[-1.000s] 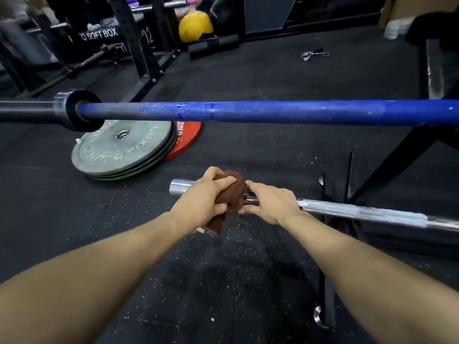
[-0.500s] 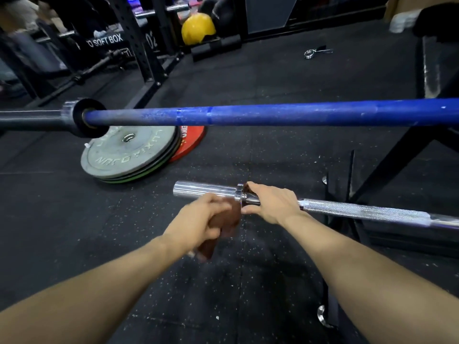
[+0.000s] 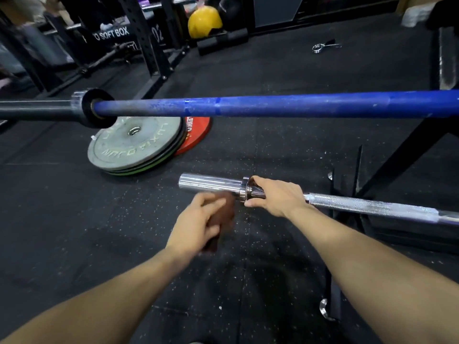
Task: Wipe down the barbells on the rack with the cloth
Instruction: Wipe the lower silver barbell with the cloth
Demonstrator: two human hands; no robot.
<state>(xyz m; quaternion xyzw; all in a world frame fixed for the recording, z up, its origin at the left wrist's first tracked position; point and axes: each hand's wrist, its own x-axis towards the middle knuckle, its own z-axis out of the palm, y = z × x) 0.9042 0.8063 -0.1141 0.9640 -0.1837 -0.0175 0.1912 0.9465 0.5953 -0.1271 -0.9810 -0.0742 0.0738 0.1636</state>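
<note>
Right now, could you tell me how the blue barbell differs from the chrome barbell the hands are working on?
The blue barbell has a scuffed, painted blue shaft and a dark sleeve; the chrome barbell is shiny bare metal throughout. The blue one sits higher and farther off, untouched; the chrome one sits lower and nearer, gripped by the right hand, while the left hand holds the brown cloth just off it. Both lie roughly level.

glossy chrome barbell sleeve (image 3: 211,182), rough knurled shaft (image 3: 367,203), matt speckled rubber floor (image 3: 74,219)

"SOFT BOX" is printed in white on a black box (image 3: 111,36) at the far left. "02" is seen on a rack upright (image 3: 157,34). Raised lettering on the grey plate (image 3: 129,147) and white letters on the red plate (image 3: 198,135) cannot be made out.
</note>
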